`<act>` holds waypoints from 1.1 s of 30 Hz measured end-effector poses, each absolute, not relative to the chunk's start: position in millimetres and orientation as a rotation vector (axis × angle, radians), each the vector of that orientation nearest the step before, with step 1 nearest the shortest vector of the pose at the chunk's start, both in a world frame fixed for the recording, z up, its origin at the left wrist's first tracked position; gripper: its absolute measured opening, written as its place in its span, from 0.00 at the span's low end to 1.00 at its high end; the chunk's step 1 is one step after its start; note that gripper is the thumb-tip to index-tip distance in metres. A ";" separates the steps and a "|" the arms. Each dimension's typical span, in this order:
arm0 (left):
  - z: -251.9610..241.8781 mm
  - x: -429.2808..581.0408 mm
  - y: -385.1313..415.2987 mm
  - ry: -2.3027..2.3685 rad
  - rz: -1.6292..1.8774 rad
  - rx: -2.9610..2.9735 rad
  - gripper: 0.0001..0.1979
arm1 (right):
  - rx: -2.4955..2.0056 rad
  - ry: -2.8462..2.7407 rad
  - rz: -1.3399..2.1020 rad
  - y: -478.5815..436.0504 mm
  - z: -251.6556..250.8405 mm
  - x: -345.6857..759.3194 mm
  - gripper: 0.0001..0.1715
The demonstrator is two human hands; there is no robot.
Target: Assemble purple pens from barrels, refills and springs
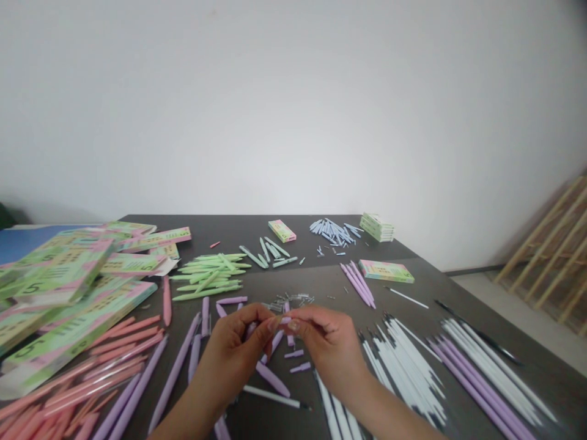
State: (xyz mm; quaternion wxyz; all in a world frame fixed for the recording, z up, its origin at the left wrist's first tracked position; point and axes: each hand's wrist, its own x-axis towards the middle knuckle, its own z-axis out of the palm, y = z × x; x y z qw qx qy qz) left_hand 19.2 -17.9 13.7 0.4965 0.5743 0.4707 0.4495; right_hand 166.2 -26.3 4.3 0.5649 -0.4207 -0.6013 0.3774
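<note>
My left hand [241, 345] and my right hand [332, 348] meet over the middle of the dark table, fingertips pinched together. Between them sits a small purple pen part [285, 319], mostly covered by the fingers. Small metal springs [300, 298] lie just beyond the fingertips. Below my hands are loose purple pen clickers [300, 367], a purple pen barrel [273, 379] and a white pen refill [273, 396] with a dark tip. More purple barrels [177, 373] rest left of my left hand. Beside my right wrist spreads a pile of white refills [406, 366].
Green-and-pink pen boxes [68, 269] heap up at left, above coral pen parts [114, 360]. Farther back lie green pens [211, 275], blue pen parts [334, 232] and stacked boxes [376, 227]. Purple pens [358, 284] and another box [386, 271] lie right of centre. The table's right edge runs diagonally.
</note>
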 end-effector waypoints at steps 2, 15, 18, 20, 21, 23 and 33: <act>15.3 18.5 -18.2 1.167 1.087 1.457 0.15 | -0.996 -1.408 0.907 -26.4 4.0 165.8 0.07; 18.1 15.0 -15.0 1.180 1.074 1.679 0.15 | -1.057 -1.527 0.839 -26.4 2.7 167.7 0.11; 18.8 14.8 -15.7 1.164 1.100 1.684 0.15 | -1.087 -1.618 0.748 -25.8 2.9 169.6 0.13; 17.4 14.7 -14.3 1.151 1.092 1.662 0.15 | -1.097 -1.662 0.700 -25.1 3.9 170.6 0.13; 15.9 14.7 -13.1 1.148 1.071 1.634 0.15 | -1.100 -1.682 0.676 -24.7 4.5 171.1 0.13; 11.5 15.2 -10.5 1.131 1.014 1.531 0.16 | -1.098 -1.721 0.623 -23.9 5.7 172.2 0.12; 3.8 22.5 -15.2 0.872 0.902 1.005 0.15 | -0.929 -1.642 0.752 -24.4 11.8 176.6 0.11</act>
